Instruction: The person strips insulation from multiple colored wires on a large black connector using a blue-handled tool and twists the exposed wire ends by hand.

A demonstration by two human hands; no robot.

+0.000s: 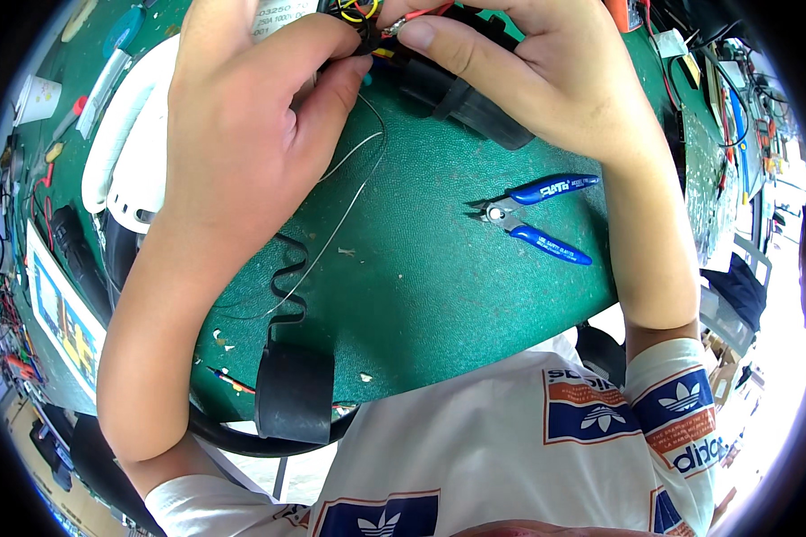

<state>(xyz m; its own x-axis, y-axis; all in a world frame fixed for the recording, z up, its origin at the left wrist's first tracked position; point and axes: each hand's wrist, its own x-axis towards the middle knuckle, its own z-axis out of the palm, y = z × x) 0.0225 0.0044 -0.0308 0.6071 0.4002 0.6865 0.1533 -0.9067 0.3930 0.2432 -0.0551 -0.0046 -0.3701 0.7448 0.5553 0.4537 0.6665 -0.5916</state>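
At the top centre, my left hand [260, 134] has thumb and index finger closed on a bunch of thin wires [358, 13] with black, yellow and red insulation. Beside it, my right hand [528, 80] grips a red wire with a small metal end [392, 27] between thumb and fingers; its fingertips are partly out of frame. Under the right hand lies a black plastic cylinder [475, 116] with a strap. Behind the left hand are a white device [134, 143] and a pale labelled block [273, 16]. Blue-handled cutters [537, 219] lie open on the green mat [421, 295].
A black cylinder [294, 394] with a wavy cable sits at the mat's front edge. A loose thin wire and scraps lie nearby. On the left are a paper cup [36, 100], a black tube [76, 251] and a framed picture [63, 322]. Cables and tools crowd the right side.
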